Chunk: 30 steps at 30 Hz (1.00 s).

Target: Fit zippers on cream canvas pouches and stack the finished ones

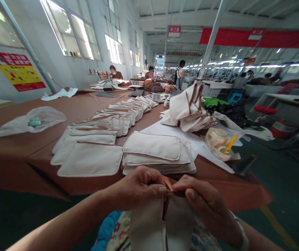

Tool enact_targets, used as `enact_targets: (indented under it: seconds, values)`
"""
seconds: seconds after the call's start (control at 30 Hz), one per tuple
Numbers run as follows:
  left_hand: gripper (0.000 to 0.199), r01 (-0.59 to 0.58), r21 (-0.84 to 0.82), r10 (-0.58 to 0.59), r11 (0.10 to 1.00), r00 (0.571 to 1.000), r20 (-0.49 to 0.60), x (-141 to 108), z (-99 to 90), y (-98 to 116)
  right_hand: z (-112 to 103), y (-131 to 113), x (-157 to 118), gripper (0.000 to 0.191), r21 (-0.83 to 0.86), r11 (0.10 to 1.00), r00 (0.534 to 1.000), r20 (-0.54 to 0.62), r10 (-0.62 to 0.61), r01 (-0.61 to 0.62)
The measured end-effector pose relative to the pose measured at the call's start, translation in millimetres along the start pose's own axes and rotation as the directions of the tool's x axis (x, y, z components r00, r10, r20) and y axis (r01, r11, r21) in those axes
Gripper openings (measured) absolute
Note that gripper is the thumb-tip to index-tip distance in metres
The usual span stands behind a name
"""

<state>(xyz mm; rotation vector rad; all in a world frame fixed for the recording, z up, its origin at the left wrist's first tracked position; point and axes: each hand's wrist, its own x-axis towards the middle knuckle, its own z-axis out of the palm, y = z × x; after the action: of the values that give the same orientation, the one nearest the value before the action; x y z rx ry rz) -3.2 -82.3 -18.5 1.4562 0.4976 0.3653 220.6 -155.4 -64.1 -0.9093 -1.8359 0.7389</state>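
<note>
Held upright over floral cloth (120, 228), a cream fabric piece (146, 223) with a brown-edged slit down its middle is gripped at its top edge by both hands. The left hand (141, 184) is closed narrowly, thumb against fingers; the right hand (207, 198) is pinched just beside it, and an orange-brown strip (168, 183) is seen between them. The work at the top edge seems to be under way, though how much of it is finished is hidden by the fingers.

Along the front edge of the brown-covered surface (42, 150), a neat stack (152, 146) of cream pieces is set, and beside it an overlapping row (92, 158) is laid out toward the back. Which of these are done and which are left cannot be told. Near the left edge, a clear plastic bag (51, 116) is seen; toward the right edge, a looser pile (182, 106) with brown trim is heaped beyond a white sheet (154, 129).

Farther off, a seated person (116, 74) and a standing person (180, 76) are seen. The long room is lit by tall windows (83, 35) at left, and a red banner (228, 37) is hung at right.
</note>
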Motion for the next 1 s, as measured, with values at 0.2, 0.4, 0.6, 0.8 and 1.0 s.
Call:
enact_targets:
  seconds: [0.2, 0.4, 0.6, 0.8, 1.0]
  values:
    - [0.029, -0.110, 0.368, 0.128, 0.923, 0.991, -0.025, -4, 3.0, 13, -12, -22, 39, 0.036, 0.006, 0.984, 0.938, 0.302, 0.167, -0.177]
    - [0.033, -0.149, 0.342, 0.171, 0.928, 0.985, -0.033, -3, 8.0, 9, -2, -9, 40, 0.038, 0.155, 0.975, 0.947, 0.303, 0.105, -0.157]
    - [0.060, 0.004, -0.021, -0.004, 1.000, 1.000, -0.001, 2, -5.4, 1, 1, -2, 29, 0.032, 0.263, 0.949, 0.955, 0.280, 0.099, -0.175]
    - [0.052, 0.129, -0.031, -0.129, 0.991, 0.992, 0.002, 2, -7.1, 11, -3, -7, 29, 0.032, 0.252, 0.948, 0.949, 0.294, 0.118, -0.196]
    - [0.043, 0.034, -0.001, -0.034, 0.999, 0.999, 0.013, 3, 3.4, -1, 5, 7, 26, 0.034, 0.399, 0.872, 0.944, 0.274, 0.182, -0.283]
